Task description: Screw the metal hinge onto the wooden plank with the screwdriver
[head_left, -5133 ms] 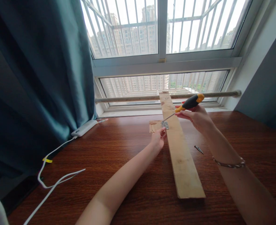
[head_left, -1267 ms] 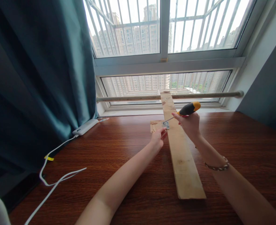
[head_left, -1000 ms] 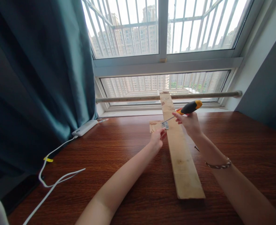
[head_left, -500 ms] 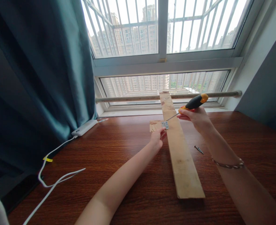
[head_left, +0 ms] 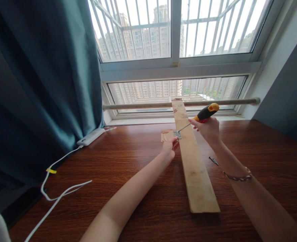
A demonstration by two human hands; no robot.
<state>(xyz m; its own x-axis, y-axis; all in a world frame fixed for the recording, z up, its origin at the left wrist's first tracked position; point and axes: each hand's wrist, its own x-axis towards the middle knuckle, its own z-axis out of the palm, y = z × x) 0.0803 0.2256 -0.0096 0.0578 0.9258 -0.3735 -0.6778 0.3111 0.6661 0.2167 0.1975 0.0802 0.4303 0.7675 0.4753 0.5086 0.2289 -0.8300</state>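
A long pale wooden board (head_left: 195,171) lies on the brown table, its far end at the metal rail. At its left edge sits a short wooden piece (head_left: 166,135). A small silver hinge (head_left: 177,134) spans the two pieces. My left hand (head_left: 169,148) is closed at the hinge, thumb on its near edge; some fingers are hidden. My right hand (head_left: 209,129) grips a screwdriver (head_left: 206,113) with a black and yellow handle. The tool is tilted, its tip at the hinge's right leaf. Whether a screw is under the tip is too small to tell.
Several loose screws (head_left: 213,161) lie right of the board. A white power strip (head_left: 91,137) and white cable (head_left: 60,196) are on the left, beside a dark blue curtain (head_left: 70,67). A metal rail (head_left: 143,106) crosses before the barred window.
My right hand and the screwdriver have shifted slightly left, and the handle sits a little lower. My left hand, the hinge and the boards have barely moved.
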